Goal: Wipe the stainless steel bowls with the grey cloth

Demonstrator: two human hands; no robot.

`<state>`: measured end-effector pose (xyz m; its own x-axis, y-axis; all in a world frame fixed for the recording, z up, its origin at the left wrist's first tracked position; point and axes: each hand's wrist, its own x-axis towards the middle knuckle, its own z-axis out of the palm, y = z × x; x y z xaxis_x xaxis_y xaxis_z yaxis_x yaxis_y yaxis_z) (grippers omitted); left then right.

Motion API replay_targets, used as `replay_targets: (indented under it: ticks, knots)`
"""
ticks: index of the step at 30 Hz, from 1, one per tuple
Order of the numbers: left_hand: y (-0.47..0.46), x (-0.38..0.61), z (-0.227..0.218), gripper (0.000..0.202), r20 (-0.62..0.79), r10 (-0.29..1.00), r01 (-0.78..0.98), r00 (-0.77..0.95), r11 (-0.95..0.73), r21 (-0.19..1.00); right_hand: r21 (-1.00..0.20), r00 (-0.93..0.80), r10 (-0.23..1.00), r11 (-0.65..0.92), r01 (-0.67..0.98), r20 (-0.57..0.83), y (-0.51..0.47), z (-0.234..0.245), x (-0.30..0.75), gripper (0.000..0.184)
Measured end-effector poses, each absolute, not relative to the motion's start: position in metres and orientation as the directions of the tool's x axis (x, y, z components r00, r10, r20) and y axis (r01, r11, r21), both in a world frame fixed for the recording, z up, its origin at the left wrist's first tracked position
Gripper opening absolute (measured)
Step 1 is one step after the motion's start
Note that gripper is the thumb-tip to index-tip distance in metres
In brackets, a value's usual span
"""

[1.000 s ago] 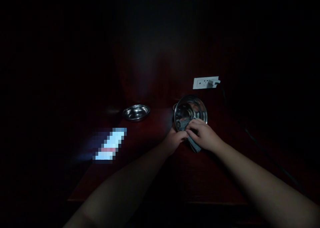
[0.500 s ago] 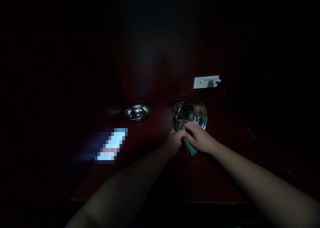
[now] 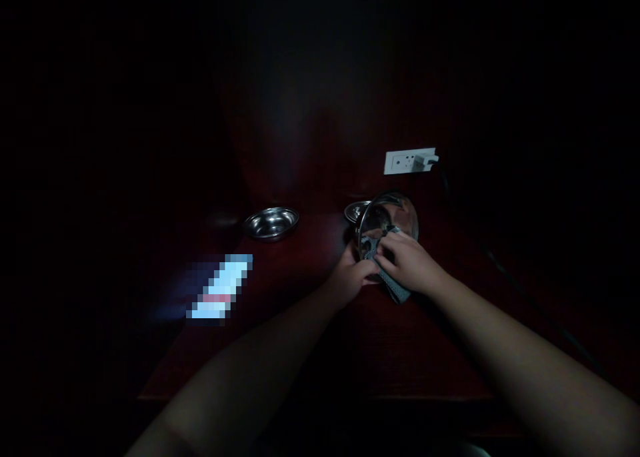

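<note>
A shiny metal bowl (image 3: 375,220) is tilted on its side above the dark red table, its opening turned toward me and to the left. My left hand (image 3: 349,277) grips its lower left rim, thumb on the near side and the other fingers hidden behind it. Bunched in my right hand (image 3: 406,258) is a grey-green cloth (image 3: 395,287), pressed at the inside of the bowl near the lower rim. A loose end of the cloth hangs below my right fingers.
A shallow metal bowl (image 3: 273,223) stands at the back left of the table (image 3: 300,337). Another metal dish (image 3: 356,211) is partly hidden behind the held bowl. A lit, blurred-out screen (image 3: 223,289) lies at left. A wall socket (image 3: 407,161) holds a plug; a dark cable (image 3: 515,280) runs down right.
My right hand has slid a little right with the cloth, away from my left thumb. The held bowl has turned slightly, and more of the dish behind it shows.
</note>
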<state>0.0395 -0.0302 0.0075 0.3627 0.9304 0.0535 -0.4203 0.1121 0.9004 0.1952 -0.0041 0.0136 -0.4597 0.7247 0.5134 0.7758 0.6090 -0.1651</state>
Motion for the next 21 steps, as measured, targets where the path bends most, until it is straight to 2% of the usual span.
replay_targets:
  ticks: [3,9,13,17,21]
  knots:
    - [-0.031,0.038,0.006,0.052,0.053,0.939,-0.415,0.341,0.1,0.904,-0.24,-0.471,0.738,0.629,0.739,0.484,-0.007,0.012,0.191,0.01]
    - [-0.03,0.036,0.007,0.043,0.052,0.959,-0.299,0.28,0.036,0.954,-0.514,-0.528,0.726,0.686,0.514,0.441,-0.01,0.011,0.183,0.01]
    - [-0.031,0.036,0.01,0.046,0.079,0.954,-0.338,0.288,0.024,0.941,-0.658,-0.533,0.734,0.652,0.377,0.422,-0.015,0.013,0.18,0.014]
    - [-0.033,0.038,0.01,0.048,0.093,0.943,-0.394,0.321,0.044,0.918,-0.722,-0.545,0.73,0.627,0.292,0.414,-0.019,0.015,0.178,0.013]
    - [-0.033,0.041,0.008,0.047,0.106,0.932,-0.464,0.346,0.072,0.883,-0.718,-0.521,0.707,0.657,0.231,0.479,-0.023,0.018,0.176,0.009]
